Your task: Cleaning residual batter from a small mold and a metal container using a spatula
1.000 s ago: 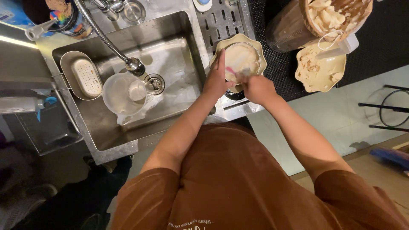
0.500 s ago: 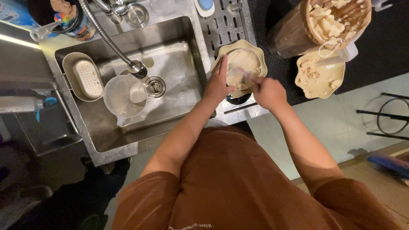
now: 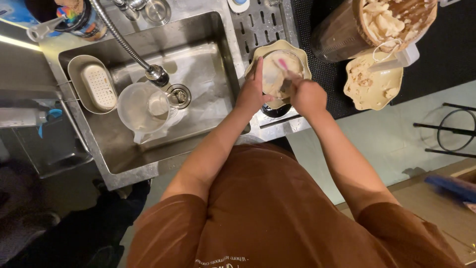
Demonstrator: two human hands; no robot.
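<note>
Upper centre of frame: cream scalloped plate (image 3: pixel 297 53) held over the slotted steel drainboard (image 3: pixel 260 25), just right of the sink (image 3: pixel 208 64). Left hand (image 3: pixel 252 93) at the plate's left rim, fingers extended upward along the edge, thumb side toward the plate, steadying it. Right hand (image 3: pixel 307 97) closed in a fist around a small tool with a pink tip (image 3: pixel 282 63), tip resting on the pale residue covering the plate's face; kind of tool too small to tell. Both forearms run down from the plate to brown short sleeves at bottom of frame. Left of centre, inside the sink: clear plastic measuring jug (image 3: pixel 144 109) lying directly under the spring faucet head (image 3: pixel 156 73), beside the round drain (image 3: pixel 179 96). Far left of the basin: oblong metal caddy (image 3: pixel 91 83) with a white perforated insert, hooked on the sink wall. Upper right: second scalloped plate (image 3: pixel 372 84), cream, smeared with crumbly scraps, sitting on the black counter (image 3: pixel 446 49). Above it, touching or overlapping its upper edge, a brown wooden tub (image 3: pixel 337 30) tipped on its side, mouth filled with pale pieces. Top left corner: dark bottle with coloured label (image 3: pixel 82 17), partly cut off. Right edge: black wire stand (image 3: pixel 446 129) on the pale floor.
</note>
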